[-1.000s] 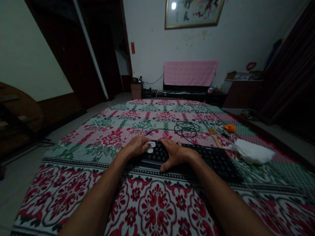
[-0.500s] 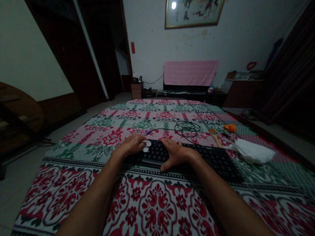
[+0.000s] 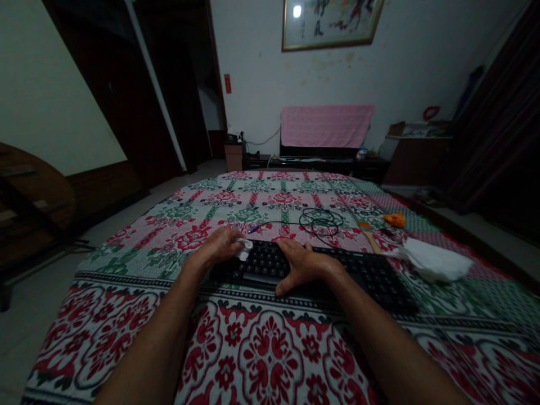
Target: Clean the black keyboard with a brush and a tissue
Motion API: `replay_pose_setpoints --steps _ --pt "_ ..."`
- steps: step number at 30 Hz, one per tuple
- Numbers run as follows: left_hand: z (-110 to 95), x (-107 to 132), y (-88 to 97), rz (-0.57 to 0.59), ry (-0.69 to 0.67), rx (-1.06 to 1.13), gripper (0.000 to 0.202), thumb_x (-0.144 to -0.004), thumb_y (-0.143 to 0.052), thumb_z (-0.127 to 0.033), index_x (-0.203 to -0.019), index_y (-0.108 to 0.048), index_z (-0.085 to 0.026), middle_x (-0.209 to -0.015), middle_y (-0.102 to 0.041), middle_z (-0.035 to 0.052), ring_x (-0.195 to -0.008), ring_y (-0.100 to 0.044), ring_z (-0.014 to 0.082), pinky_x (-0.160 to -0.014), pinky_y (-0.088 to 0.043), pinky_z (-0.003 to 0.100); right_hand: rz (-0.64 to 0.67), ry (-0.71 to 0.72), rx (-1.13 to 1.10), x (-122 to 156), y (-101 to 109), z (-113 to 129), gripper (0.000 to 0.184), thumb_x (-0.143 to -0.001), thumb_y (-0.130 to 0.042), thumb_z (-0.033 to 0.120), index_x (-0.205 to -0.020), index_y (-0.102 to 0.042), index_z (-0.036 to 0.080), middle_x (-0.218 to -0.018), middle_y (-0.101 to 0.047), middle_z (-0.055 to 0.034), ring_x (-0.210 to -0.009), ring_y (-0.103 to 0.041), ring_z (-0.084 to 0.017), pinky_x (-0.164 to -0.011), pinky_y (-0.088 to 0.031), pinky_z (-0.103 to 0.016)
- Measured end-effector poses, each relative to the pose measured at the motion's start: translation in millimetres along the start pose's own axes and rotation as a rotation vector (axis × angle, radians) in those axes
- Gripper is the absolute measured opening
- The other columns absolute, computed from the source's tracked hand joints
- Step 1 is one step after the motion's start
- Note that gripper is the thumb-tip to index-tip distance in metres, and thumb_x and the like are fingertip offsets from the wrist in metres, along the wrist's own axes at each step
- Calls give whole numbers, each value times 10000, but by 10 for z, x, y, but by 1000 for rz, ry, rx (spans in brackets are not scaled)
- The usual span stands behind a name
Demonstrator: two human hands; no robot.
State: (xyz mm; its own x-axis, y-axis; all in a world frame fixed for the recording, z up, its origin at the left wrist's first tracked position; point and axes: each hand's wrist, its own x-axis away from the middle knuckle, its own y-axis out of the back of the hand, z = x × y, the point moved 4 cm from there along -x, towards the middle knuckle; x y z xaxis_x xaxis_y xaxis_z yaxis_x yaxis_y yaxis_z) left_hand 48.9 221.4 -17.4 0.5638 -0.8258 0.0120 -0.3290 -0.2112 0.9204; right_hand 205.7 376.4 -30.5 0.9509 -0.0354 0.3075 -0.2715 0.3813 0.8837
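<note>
A black keyboard (image 3: pixel 265 261) lies flat on the patterned tablecloth in front of me. My left hand (image 3: pixel 223 245) is at its left end, closed on a crumpled white tissue (image 3: pixel 244 248) that rests against the upper left keys. Across the middle of the keyboard sits my right hand (image 3: pixel 301 263), bracing it with the fingers at the far edge and the thumb at the near edge. Part of the keys is hidden under that hand and forearm. A black cable (image 3: pixel 319 220) lies loosely coiled behind the keyboard, its purple-tipped plug (image 3: pixel 253 229) close to my left hand.
To the right of the keyboard lie a wooden-handled brush (image 3: pixel 369 237), an orange crumpled thing (image 3: pixel 394 219) and a white tissue pack (image 3: pixel 435 260). The flowered tablecloth (image 3: pixel 270 349) covers the large table. Beyond it stands a low cabinet with a pink cloth (image 3: pixel 327 125) over a screen.
My left hand has slid slightly left with the tissue, toward the keyboard's left end. My right hand and the keyboard stay where they were.
</note>
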Motion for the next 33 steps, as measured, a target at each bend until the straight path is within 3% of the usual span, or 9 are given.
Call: replay_pose_setpoints --steps 3,6,10,14,18,26,33 --pt "-3 -2 -45 33 -5 -31 266 -732 -480 -232 -896 -687 -194 -725 -661 0 -679 -571 133 -595 -366 207 -1 3 -1 4 -1 4 1314 -484 -685 688 -1466 6 153 -1527 -31 -159 -1388 10 -351 -1079 31 -593" --pt "120 27 36 10 61 -89 241 -709 -482 -235 -822 -689 -187 -698 -646 18 -676 -566 147 -583 -356 220 -6 6 4 -5 -9 -13 1308 -491 -687 676 -1466 8 149 -1527 -35 -159 -1391 2 -336 -1080 28 -589" --pt "229 66 124 7 108 34 259 -702 -477 -274 -832 -675 -168 -682 -631 15 -662 -560 151 -572 -369 220 -3 17 7 -29 -21 -45 1297 -495 -687 671 -1466 -2 150 -1526 -31 -164 -1391 1 -338 -1075 18 -597" --pt "97 50 32 28 64 153 278 -691 -501 -313 -848 -669 -158 -676 -617 1 -655 -551 148 -558 -371 213 -8 23 4 -33 -19 -55 1296 -496 -686 676 -1466 -9 147 -1525 -42 -171 -1389 5 -349 -1074 19 -601" --pt "4 30 -56 76 45 95 250 -672 -527 -295 -826 -673 -163 -656 -608 1 -637 -544 144 -542 -354 211 -12 17 0 -16 -14 -43 1284 -500 -683 678 -1466 -17 155 -1526 -39 -165 -1388 4 -350 -1084 21 -583" --pt "175 91 144 34 116 53 233 -667 -502 -282 -768 -658 -141 -648 -600 12 -629 -546 150 -542 -359 220 -6 9 -2 -12 -5 -18 1307 -479 -703 668 -1466 -11 164 -1527 -33 -164 -1391 4 -336 -1081 32 -588" --pt "157 28 -25 91 78 208 265 -634 -556 -339 -779 -657 -142 -649 -599 2 -621 -544 153 -540 -372 227 -5 1 -3 -9 -11 -28 1287 -501 -687 665 -1466 -5 155 -1528 -33 -159 -1393 12 -330 -1089 33 -572"
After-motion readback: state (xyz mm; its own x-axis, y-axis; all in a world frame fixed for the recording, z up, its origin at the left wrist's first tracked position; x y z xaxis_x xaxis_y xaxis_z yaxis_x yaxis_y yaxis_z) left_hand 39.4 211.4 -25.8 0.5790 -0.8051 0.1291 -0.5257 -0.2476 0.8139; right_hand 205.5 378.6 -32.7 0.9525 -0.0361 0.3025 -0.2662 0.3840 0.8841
